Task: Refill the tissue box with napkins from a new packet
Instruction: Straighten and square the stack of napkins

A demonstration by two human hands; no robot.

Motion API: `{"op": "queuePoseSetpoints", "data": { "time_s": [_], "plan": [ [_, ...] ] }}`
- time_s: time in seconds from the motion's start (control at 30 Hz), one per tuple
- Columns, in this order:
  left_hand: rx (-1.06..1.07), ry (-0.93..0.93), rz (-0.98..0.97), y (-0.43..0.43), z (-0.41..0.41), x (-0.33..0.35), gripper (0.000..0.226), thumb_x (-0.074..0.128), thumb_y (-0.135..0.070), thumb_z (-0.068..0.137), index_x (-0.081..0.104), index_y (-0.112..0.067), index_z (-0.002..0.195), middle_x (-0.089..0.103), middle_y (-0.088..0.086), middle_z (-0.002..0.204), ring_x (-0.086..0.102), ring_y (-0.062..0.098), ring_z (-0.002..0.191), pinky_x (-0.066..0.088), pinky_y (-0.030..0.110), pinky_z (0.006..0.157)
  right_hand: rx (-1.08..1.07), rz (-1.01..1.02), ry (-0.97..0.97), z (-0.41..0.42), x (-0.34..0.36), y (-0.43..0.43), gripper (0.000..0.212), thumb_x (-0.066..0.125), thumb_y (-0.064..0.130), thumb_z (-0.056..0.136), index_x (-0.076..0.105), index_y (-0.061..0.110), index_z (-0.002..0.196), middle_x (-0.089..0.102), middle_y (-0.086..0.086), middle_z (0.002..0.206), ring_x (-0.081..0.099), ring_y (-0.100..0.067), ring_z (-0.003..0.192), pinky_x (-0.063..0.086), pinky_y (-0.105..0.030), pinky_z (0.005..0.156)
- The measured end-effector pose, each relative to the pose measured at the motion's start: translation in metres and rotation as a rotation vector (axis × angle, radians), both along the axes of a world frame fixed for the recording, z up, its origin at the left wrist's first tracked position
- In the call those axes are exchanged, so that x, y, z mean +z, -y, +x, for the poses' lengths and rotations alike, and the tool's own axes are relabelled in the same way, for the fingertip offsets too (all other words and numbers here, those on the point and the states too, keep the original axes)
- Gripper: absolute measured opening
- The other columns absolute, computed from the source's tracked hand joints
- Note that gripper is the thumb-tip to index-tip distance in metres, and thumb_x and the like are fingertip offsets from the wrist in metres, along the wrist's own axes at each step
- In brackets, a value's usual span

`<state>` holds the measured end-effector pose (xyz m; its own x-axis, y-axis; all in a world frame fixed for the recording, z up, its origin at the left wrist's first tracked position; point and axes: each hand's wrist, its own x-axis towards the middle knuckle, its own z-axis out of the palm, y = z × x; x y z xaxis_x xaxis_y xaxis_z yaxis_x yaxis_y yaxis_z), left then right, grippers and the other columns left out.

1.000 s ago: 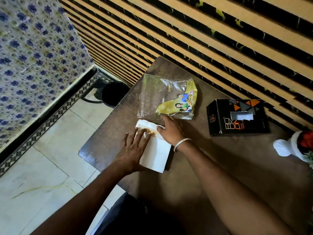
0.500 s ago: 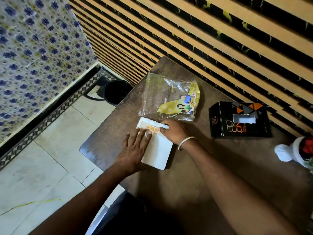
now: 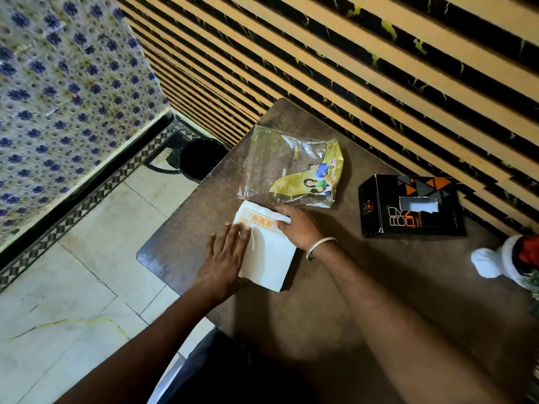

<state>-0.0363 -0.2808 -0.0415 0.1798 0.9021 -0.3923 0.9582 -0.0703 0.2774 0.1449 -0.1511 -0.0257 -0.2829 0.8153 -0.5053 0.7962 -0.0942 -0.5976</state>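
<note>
A white stack of napkins [image 3: 269,256] with an orange printed border lies on the dark brown table [image 3: 364,287]. My left hand [image 3: 226,255] rests flat on its left side, fingers spread. My right hand [image 3: 297,227] pinches the far right corner of the top napkin, a metal bangle on the wrist. The clear plastic packet [image 3: 288,167] with a yellow printed label lies flat just beyond the napkins. The black tissue box [image 3: 408,205] with orange lettering stands to the right, a white tissue showing in its slot.
A striped slatted wall runs along the table's far edge. A white and red object [image 3: 507,258] sits at the right edge. A black bin [image 3: 201,158] stands on the tiled floor left of the table, beside a blue-flowered tiled wall.
My right hand has closed its fingers on the napkin's far corner and drawn slightly right. My left hand stays pressed on the stack. The camera has shifted a little.
</note>
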Motion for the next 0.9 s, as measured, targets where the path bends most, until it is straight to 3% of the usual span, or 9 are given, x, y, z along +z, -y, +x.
{"op": "queuePoseSetpoints", "data": {
  "time_s": [0.27,0.37,0.5,0.57,0.63,0.7,0.77,0.83,0.9],
  "plan": [
    [0.01,0.007,-0.008,0.001,-0.001,-0.003,0.114,0.07,-0.055,0.08,-0.001,-0.014,0.159,-0.003,0.015,0.167,-0.01,0.035,0.154,0.007,0.058,0.122,-0.023,-0.011,-0.046,0.001,-0.006,-0.003,0.038,0.056,0.0,0.094,0.063,0.009,0.13,0.065,-0.007,0.132,0.058,-0.023,0.123,0.039,-0.021,0.097],
    [0.036,0.068,-0.022,0.005,-0.003,-0.004,0.122,0.066,-0.068,0.074,-0.003,-0.015,0.159,-0.005,0.016,0.167,-0.008,0.035,0.154,0.009,0.057,0.122,-0.072,-0.012,-0.102,0.0,-0.007,-0.003,0.038,0.054,0.001,0.096,0.062,0.008,0.132,0.064,-0.008,0.134,0.057,-0.023,0.126,0.037,-0.019,0.096],
    [0.379,0.341,-0.034,0.002,-0.001,0.003,0.116,0.049,-0.083,0.074,0.004,-0.018,0.159,0.005,0.01,0.167,0.005,0.027,0.154,0.014,0.047,0.124,-0.446,0.0,-0.229,0.001,-0.004,0.009,0.048,0.055,0.018,0.098,0.047,0.013,0.144,0.05,-0.01,0.148,0.046,-0.026,0.136,0.036,-0.031,0.111],
    [0.584,0.475,-0.044,-0.005,0.0,0.006,0.096,0.051,-0.072,0.085,0.02,-0.015,0.156,0.026,0.01,0.162,0.024,0.028,0.149,0.024,0.047,0.121,-0.7,-0.07,-0.303,0.002,-0.005,0.028,0.067,0.06,0.041,0.088,0.039,0.018,0.148,0.047,-0.012,0.149,0.049,-0.029,0.133,0.04,-0.044,0.111],
    [0.68,0.512,-0.024,-0.012,-0.001,0.006,0.079,0.045,-0.071,0.089,0.04,-0.011,0.141,0.052,0.011,0.141,0.048,0.033,0.13,0.041,0.05,0.107,-0.898,-0.162,-0.403,0.002,-0.009,0.052,0.077,0.06,0.049,0.082,0.036,0.016,0.148,0.048,-0.015,0.147,0.053,-0.029,0.128,0.045,-0.04,0.105],
    [0.732,0.529,-0.017,-0.017,0.0,0.007,0.073,0.043,-0.072,0.09,0.048,-0.009,0.126,0.062,0.01,0.127,0.059,0.034,0.115,0.05,0.05,0.093,-0.944,-0.231,-0.454,0.002,-0.01,0.072,0.051,0.056,0.031,0.095,0.045,0.008,0.14,0.056,-0.014,0.138,0.059,-0.027,0.117,0.049,-0.036,0.094],
    [0.74,0.531,-0.037,-0.018,0.002,0.01,0.073,0.047,-0.063,0.094,0.046,-0.001,0.134,0.061,0.012,0.134,0.059,0.034,0.119,0.05,0.049,0.096,-0.958,-0.279,-0.501,0.001,-0.015,0.085,0.032,0.053,0.026,0.099,0.054,0.009,0.127,0.063,-0.01,0.127,0.063,-0.025,0.108,0.051,-0.044,0.098],
    [0.705,0.508,-0.035,-0.017,0.004,0.01,0.083,0.044,-0.067,0.093,0.043,0.001,0.141,0.059,0.017,0.138,0.058,0.037,0.123,0.049,0.049,0.099,-0.971,-0.281,-0.576,-0.003,-0.016,0.087,0.028,0.052,0.024,0.099,0.058,0.012,0.124,0.066,-0.006,0.122,0.065,-0.021,0.104,0.052,-0.043,0.097],
    [0.688,0.513,-0.044,-0.015,0.006,0.012,0.084,0.044,-0.065,0.093,0.039,0.0,0.146,0.056,0.02,0.142,0.055,0.038,0.127,0.047,0.049,0.103,-0.989,-0.292,-0.657,-0.006,-0.013,0.084,0.03,0.048,0.017,0.101,0.059,0.008,0.128,0.067,-0.008,0.122,0.066,-0.016,0.097,0.055,-0.029,0.083]
  ]
}}
